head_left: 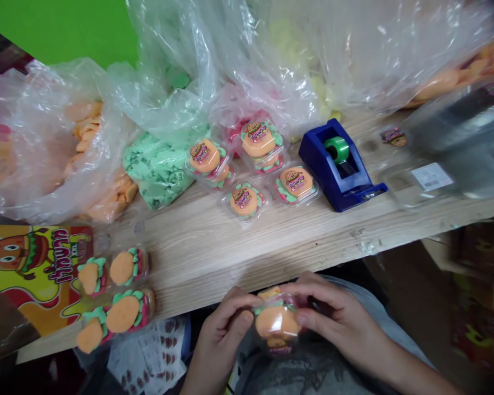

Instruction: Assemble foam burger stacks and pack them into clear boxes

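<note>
A clear plastic box with a toy burger inside (276, 323) is held between both hands, just off the table's front edge. My left hand (226, 323) grips its left side with thumb and fingers. On the other side, my right hand (331, 307) pinches the box with thumb and forefinger. A burger sticker shows on the low side of the box, and the orange bun, green and pink layers show through the plastic. Closest on the table are stickered burger boxes (244, 201), several in a loose group.
A blue tape dispenser (340, 170) with green tape stands right of the boxes. Bags of green pieces (160, 164) and orange pieces (86, 142) line the back. Unstickered burgers in clear packs (125, 312) lie at left by a printed carton (33, 263). Sticker sheets (152, 354) lie below the edge.
</note>
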A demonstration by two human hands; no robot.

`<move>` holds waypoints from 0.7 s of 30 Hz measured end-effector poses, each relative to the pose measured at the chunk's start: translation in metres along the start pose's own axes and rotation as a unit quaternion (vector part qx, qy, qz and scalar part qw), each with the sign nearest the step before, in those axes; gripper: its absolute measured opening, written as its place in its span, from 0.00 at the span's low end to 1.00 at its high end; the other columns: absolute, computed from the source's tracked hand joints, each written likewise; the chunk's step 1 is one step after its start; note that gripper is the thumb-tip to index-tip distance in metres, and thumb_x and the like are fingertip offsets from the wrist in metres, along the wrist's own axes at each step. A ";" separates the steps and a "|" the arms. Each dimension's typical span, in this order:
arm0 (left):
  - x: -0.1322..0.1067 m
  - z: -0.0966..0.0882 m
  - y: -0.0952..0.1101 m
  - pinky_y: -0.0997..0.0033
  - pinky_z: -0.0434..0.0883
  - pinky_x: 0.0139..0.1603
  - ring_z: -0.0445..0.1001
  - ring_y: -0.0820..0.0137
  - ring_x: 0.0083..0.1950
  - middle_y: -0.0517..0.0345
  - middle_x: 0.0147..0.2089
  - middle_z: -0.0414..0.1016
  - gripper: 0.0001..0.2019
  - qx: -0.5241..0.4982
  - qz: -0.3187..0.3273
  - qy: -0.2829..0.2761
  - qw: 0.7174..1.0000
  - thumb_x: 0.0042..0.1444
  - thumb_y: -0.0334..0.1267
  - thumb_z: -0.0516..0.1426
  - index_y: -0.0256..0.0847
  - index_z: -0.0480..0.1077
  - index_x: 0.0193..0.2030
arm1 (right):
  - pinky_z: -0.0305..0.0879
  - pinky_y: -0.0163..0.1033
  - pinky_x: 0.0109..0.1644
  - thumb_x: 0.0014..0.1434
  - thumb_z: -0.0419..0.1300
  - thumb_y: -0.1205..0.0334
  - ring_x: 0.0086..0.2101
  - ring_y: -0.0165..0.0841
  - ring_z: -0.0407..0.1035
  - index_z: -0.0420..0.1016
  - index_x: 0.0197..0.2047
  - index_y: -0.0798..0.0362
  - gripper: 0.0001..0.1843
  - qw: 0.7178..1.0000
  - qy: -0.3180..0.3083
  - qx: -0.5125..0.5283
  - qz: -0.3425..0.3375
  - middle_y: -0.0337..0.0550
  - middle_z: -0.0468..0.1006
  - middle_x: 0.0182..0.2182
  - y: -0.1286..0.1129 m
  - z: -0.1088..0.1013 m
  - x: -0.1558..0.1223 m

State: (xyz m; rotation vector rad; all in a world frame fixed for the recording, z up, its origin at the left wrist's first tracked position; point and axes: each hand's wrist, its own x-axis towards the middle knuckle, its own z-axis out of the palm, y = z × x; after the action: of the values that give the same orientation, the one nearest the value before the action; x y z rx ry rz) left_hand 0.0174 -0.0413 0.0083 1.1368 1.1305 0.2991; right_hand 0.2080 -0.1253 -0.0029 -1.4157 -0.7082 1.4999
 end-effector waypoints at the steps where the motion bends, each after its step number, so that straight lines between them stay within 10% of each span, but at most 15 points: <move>1: 0.000 -0.004 -0.002 0.76 0.63 0.37 0.68 0.72 0.34 0.59 0.32 0.70 0.07 0.020 -0.003 -0.033 0.999 0.55 0.40 0.57 0.44 0.77 0.36 | 0.65 0.32 0.39 0.55 0.63 0.62 0.34 0.29 0.68 0.79 0.42 0.43 0.10 1.000 -0.010 0.013 0.009 0.37 0.74 0.32 0.003 0.001 -0.001; 12: 0.005 -0.006 -0.021 0.75 0.63 0.33 0.65 0.72 0.30 0.60 0.30 0.68 0.11 -0.077 -0.062 -0.020 0.995 0.53 0.46 0.58 0.40 0.72 0.34 | 0.66 0.36 0.43 0.59 0.59 0.58 0.38 0.32 0.69 0.79 0.37 0.51 0.09 0.998 -0.008 -0.039 -0.056 0.43 0.74 0.35 0.020 0.005 -0.005; 21: 0.006 -0.012 -0.019 0.74 0.64 0.36 0.67 0.70 0.34 0.57 0.32 0.70 0.10 0.030 -0.012 -0.026 0.999 0.55 0.43 0.57 0.39 0.74 0.33 | 0.66 0.36 0.42 0.56 0.62 0.57 0.37 0.32 0.70 0.79 0.39 0.50 0.09 0.996 -0.006 -0.060 -0.068 0.43 0.75 0.34 0.031 0.008 -0.008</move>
State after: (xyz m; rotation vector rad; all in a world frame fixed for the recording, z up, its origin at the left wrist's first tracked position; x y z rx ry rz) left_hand 0.0043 -0.0392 -0.0109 1.1766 1.1138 0.2161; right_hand 0.1921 -0.1435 -0.0254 -1.4197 -0.8974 1.3801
